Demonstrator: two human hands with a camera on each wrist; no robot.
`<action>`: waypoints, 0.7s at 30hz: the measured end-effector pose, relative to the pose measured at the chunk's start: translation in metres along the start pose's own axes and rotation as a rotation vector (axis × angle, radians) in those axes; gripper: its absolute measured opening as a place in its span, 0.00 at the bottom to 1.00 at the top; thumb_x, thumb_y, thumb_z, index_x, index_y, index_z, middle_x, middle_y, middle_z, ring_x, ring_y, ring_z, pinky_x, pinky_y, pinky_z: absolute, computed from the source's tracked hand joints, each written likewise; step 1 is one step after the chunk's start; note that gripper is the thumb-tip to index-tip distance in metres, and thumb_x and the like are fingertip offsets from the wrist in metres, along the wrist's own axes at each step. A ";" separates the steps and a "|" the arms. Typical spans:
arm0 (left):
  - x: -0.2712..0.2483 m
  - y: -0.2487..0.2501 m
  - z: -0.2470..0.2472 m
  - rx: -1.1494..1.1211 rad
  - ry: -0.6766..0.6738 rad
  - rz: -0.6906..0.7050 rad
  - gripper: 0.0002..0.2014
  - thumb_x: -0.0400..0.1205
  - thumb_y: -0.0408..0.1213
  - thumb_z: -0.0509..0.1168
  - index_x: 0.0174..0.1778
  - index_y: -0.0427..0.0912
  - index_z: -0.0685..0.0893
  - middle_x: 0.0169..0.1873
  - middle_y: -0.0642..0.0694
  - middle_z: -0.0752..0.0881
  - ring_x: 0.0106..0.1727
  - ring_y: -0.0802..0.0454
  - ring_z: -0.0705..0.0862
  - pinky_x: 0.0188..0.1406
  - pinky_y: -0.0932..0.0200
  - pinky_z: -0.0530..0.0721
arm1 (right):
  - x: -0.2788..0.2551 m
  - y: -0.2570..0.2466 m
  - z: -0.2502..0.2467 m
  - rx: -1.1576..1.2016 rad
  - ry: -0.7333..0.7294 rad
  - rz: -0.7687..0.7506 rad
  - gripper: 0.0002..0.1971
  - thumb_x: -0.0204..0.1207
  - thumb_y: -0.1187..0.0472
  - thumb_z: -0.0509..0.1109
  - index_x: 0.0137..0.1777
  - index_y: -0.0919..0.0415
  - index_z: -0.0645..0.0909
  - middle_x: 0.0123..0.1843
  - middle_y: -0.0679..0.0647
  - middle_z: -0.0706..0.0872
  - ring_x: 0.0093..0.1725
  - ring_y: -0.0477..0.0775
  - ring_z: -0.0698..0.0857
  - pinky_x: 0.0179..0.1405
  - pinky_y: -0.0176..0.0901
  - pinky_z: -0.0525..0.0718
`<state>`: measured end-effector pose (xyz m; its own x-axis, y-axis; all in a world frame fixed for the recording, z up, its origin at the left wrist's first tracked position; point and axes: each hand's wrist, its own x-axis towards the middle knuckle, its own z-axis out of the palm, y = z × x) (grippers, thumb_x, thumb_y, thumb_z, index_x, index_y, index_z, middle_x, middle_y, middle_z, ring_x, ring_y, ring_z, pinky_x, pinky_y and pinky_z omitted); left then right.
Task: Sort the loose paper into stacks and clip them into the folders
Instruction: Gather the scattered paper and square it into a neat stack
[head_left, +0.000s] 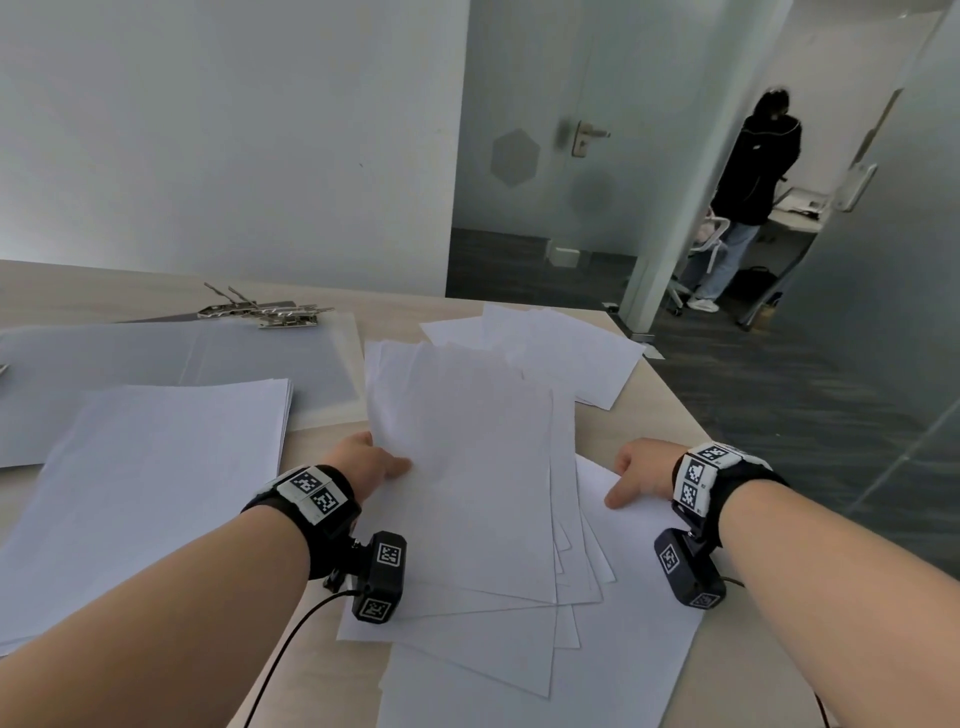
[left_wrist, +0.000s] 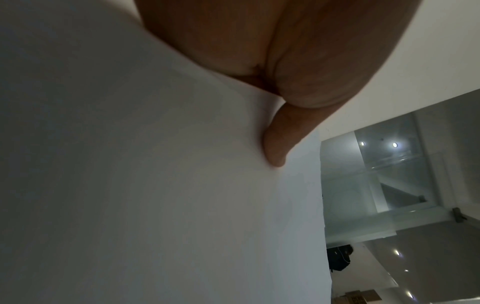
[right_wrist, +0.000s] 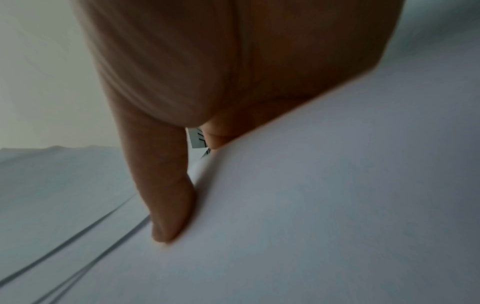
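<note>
A fanned bundle of white sheets (head_left: 467, 467) is tilted up off the table in the middle of the head view. My left hand (head_left: 382, 460) grips its left edge, with the thumb (left_wrist: 276, 144) on top and the fingers hidden beneath. My right hand (head_left: 626, 486) pinches the edge of a white sheet (right_wrist: 324, 195) at the right, its thumb (right_wrist: 168, 205) pressed on the upper face. More loose sheets (head_left: 561, 348) lie scattered behind and under the bundle. A squared stack of paper (head_left: 156, 478) lies at the left, partly over grey folders (head_left: 208, 358) with metal clips (head_left: 265, 312).
The table's right edge (head_left: 691, 415) runs diagonally close to my right hand, with dark floor beyond. A person in a dark jacket (head_left: 753, 171) stands in the doorway at the back right. A white wall rises behind the table.
</note>
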<state>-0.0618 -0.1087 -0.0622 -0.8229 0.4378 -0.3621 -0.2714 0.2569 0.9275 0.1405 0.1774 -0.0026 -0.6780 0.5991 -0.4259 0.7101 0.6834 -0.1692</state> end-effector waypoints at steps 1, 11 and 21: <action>0.001 -0.001 0.000 0.002 0.003 -0.001 0.13 0.70 0.23 0.76 0.47 0.39 0.87 0.47 0.33 0.91 0.47 0.31 0.90 0.55 0.29 0.85 | -0.001 0.002 0.000 0.017 -0.013 -0.007 0.18 0.67 0.53 0.83 0.49 0.53 0.77 0.45 0.49 0.84 0.43 0.51 0.83 0.33 0.37 0.76; -0.001 0.002 0.003 0.016 0.014 0.009 0.16 0.73 0.22 0.73 0.57 0.32 0.85 0.49 0.30 0.89 0.50 0.30 0.89 0.56 0.30 0.85 | -0.007 0.045 -0.023 0.007 0.248 0.158 0.14 0.75 0.58 0.74 0.55 0.65 0.85 0.51 0.59 0.87 0.50 0.60 0.86 0.41 0.39 0.78; 0.033 -0.016 -0.003 0.061 0.000 -0.007 0.21 0.67 0.29 0.75 0.57 0.33 0.85 0.51 0.31 0.90 0.51 0.30 0.89 0.58 0.30 0.84 | -0.039 0.069 -0.075 0.604 0.938 0.037 0.08 0.77 0.61 0.67 0.44 0.64 0.84 0.43 0.63 0.87 0.42 0.65 0.84 0.37 0.46 0.76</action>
<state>-0.0858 -0.1009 -0.0882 -0.8210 0.4358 -0.3688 -0.2464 0.3122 0.9175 0.2020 0.2321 0.0688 -0.3484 0.8668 0.3569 0.5352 0.4965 -0.6834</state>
